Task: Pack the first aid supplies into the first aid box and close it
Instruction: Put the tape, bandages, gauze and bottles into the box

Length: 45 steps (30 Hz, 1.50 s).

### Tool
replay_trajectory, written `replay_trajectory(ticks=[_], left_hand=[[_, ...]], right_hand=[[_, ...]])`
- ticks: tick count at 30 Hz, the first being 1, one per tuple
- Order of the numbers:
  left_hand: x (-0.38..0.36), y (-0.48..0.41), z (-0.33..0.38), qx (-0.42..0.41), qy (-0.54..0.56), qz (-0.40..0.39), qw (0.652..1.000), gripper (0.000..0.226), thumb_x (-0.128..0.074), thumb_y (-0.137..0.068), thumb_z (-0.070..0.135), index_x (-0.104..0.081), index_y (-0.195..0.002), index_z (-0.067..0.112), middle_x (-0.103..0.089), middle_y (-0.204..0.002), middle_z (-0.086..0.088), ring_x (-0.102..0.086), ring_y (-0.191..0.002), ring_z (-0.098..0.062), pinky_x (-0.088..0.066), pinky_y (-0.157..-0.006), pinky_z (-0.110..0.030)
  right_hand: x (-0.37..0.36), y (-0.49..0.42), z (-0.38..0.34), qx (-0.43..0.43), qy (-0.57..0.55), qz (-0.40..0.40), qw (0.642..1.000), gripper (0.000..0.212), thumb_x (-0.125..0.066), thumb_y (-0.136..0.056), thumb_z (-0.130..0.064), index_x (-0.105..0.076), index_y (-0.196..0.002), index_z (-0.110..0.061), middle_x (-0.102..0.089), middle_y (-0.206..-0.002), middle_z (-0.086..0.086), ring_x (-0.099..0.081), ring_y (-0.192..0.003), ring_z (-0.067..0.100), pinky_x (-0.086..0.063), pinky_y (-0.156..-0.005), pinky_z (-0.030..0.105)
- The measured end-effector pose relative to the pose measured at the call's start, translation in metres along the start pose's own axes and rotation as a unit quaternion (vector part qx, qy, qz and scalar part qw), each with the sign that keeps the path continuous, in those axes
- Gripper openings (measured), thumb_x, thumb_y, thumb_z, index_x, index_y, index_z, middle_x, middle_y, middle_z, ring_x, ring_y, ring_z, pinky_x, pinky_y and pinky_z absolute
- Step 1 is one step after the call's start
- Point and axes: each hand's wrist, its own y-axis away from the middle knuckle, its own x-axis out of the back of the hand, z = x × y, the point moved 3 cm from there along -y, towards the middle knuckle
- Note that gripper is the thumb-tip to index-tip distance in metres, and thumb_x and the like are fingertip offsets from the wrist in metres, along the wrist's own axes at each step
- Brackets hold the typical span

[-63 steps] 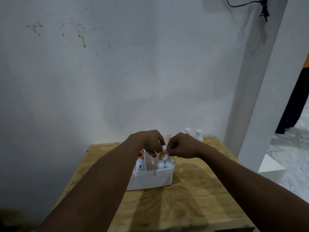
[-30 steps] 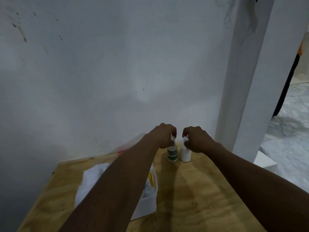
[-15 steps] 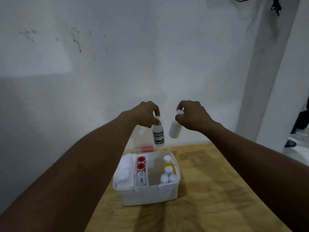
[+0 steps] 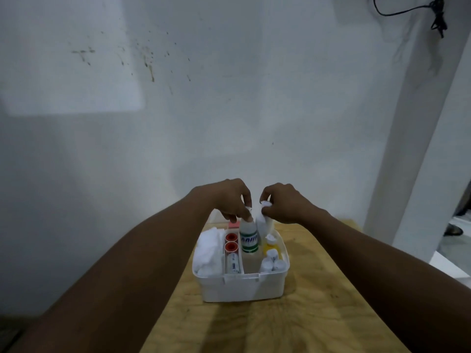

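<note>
Over first aid box, left grip pinches green-label bottle, right grip white bottle; we should lower both upright.

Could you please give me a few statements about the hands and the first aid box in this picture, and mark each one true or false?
1. The left hand pinches the green-labelled bottle by its cap. True.
2. The right hand holds nothing. False: it pinches the cap of a plain white bottle.
3. The first aid box is shut. False: it is open, with its compartments showing.
4. Cotton wool fills the box's left compartment. True.
5. The yellow bottle stands outside the box. False: it stands in the right compartment.
</note>
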Motion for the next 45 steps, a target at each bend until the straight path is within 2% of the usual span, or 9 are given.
replay_trajectory(ticks=[9, 13, 16, 24, 31, 35, 41, 43, 45], left_hand=[[-0.035, -0.002, -0.004, 0.009, -0.053, -0.037, 0.998, 0.038, -0.087, -0.076, 0.028, -0.073, -0.109, 0.013, -0.074, -0.087, -0.002, -0.072, -0.068, -0.013, -0.054, -0.055, -0.02], [-0.046, -0.003, -0.006, 0.005, -0.076, -0.041, 0.996, 0.041, -0.088, -0.074, 0.032, -0.074, -0.108, 0.013, -0.076, -0.094, -0.005, -0.075, -0.082, -0.02, -0.061, -0.073, -0.029], [-0.052, -0.002, -0.008, 0.002, -0.08, -0.038, 0.996, 0.041, -0.088, -0.073, 0.033, -0.074, -0.107, 0.013, -0.076, -0.094, -0.004, -0.074, -0.084, -0.02, -0.061, -0.078, -0.032], [-0.057, -0.003, -0.01, -0.001, -0.063, -0.032, 0.998, 0.04, -0.089, -0.071, 0.035, -0.075, -0.102, 0.013, -0.076, -0.093, -0.004, -0.073, -0.086, -0.021, -0.054, -0.068, -0.026], [-0.058, 0.0, -0.013, -0.007, -0.044, -0.028, 0.999, 0.038, -0.089, -0.071, 0.033, -0.078, -0.1, 0.01, -0.077, -0.091, -0.004, -0.074, -0.081, -0.02, -0.055, -0.069, -0.025], [-0.06, 0.004, -0.011, -0.006, 0.005, -0.035, 0.999, 0.034, -0.089, -0.074, 0.022, -0.077, -0.1, 0.004, -0.074, -0.072, 0.004, -0.076, -0.07, -0.016, -0.061, -0.072, -0.026], [-0.061, 0.007, -0.005, 0.0, 0.011, -0.055, 0.998, 0.035, -0.091, -0.07, 0.028, -0.076, -0.096, 0.009, -0.072, -0.07, 0.007, -0.071, -0.059, -0.007, -0.054, -0.056, -0.018], [-0.058, 0.009, -0.004, 0.004, -0.01, -0.052, 0.999, 0.042, -0.092, -0.068, 0.033, -0.077, -0.101, 0.011, -0.073, -0.073, 0.005, -0.07, -0.064, -0.009, -0.054, -0.059, -0.02], [-0.054, 0.011, -0.006, 0.013, -0.014, -0.056, 0.998, 0.043, -0.092, -0.068, 0.033, -0.078, -0.102, 0.011, -0.077, -0.082, -0.001, -0.071, -0.07, -0.014, -0.06, -0.07, -0.027]], right_hand=[[-0.025, 0.003, 0.006, 0.006, 0.023, -0.081, 0.996, 0.024, -0.071, -0.082, -0.024, -0.072, -0.105, -0.018, -0.066, -0.118, 0.004, -0.062, -0.098, 0.021, -0.053, -0.084, 0.034], [-0.038, 0.003, 0.004, 0.004, 0.035, -0.122, 0.992, 0.026, -0.075, -0.081, -0.022, -0.072, -0.107, -0.017, -0.067, -0.115, 0.006, -0.064, -0.096, 0.022, -0.056, -0.083, 0.035], [-0.045, 0.003, 0.005, -0.001, 0.039, -0.144, 0.989, 0.029, -0.076, -0.081, -0.021, -0.072, -0.11, -0.016, -0.066, -0.117, 0.006, -0.065, -0.098, 0.023, -0.055, -0.084, 0.034], [-0.049, 0.001, 0.005, -0.006, 0.014, -0.155, 0.988, 0.032, -0.078, -0.079, -0.021, -0.073, -0.11, -0.016, -0.069, -0.114, 0.006, -0.065, -0.097, 0.021, -0.056, -0.085, 0.036], [-0.051, 0.003, 0.005, -0.011, -0.002, -0.155, 0.988, 0.032, -0.078, -0.08, -0.022, -0.072, -0.111, -0.015, -0.068, -0.117, 0.006, -0.066, -0.099, 0.023, -0.056, -0.088, 0.037], [-0.052, 0.003, 0.006, -0.009, -0.003, -0.155, 0.988, 0.032, -0.077, -0.08, -0.02, -0.072, -0.111, -0.015, -0.07, -0.114, 0.006, -0.067, -0.096, 0.021, -0.057, -0.087, 0.036], [-0.048, 0.005, 0.004, -0.009, -0.01, -0.17, 0.985, 0.034, -0.074, -0.083, -0.026, -0.071, -0.115, -0.016, -0.07, -0.117, 0.005, -0.066, -0.102, 0.021, -0.055, -0.092, 0.038], [-0.045, 0.006, 0.004, -0.011, -0.012, -0.173, 0.985, 0.033, -0.071, -0.084, -0.025, -0.071, -0.116, -0.015, -0.07, -0.119, 0.006, -0.066, -0.104, 0.022, -0.054, -0.093, 0.038], [-0.042, 0.007, 0.003, -0.018, -0.013, -0.17, 0.985, 0.032, -0.067, -0.085, -0.02, -0.071, -0.116, -0.014, -0.069, -0.121, 0.006, -0.066, -0.104, 0.021, -0.055, -0.093, 0.036]])
